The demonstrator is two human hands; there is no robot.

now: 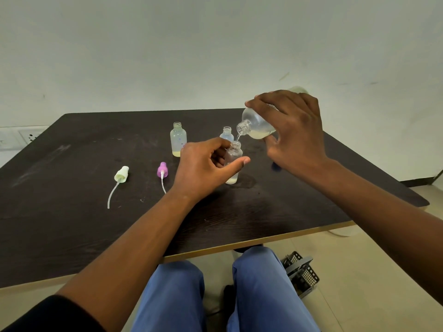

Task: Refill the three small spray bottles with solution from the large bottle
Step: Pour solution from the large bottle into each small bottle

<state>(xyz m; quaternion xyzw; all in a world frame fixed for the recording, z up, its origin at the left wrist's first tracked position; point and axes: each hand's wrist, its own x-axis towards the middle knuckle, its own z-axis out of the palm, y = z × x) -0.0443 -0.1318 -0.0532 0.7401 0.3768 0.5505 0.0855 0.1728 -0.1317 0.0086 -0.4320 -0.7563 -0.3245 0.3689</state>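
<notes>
Solution trickles from the large bottle (257, 124), tilted in the right hand's (296, 130) closed grip, into a small bottle (233, 164) the left hand (203, 168) clasps upright on the table (72, 188).

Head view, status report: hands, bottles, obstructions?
Left hand steadies small bottle. Right hand tilts large bottle, stream entering its neck. Two other bottles uncapped behind. Nothing blocking.

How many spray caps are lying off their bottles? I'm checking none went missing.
2: a pale cap at the table's left, a purple cap beside the left hand. A third may be hidden.
</notes>
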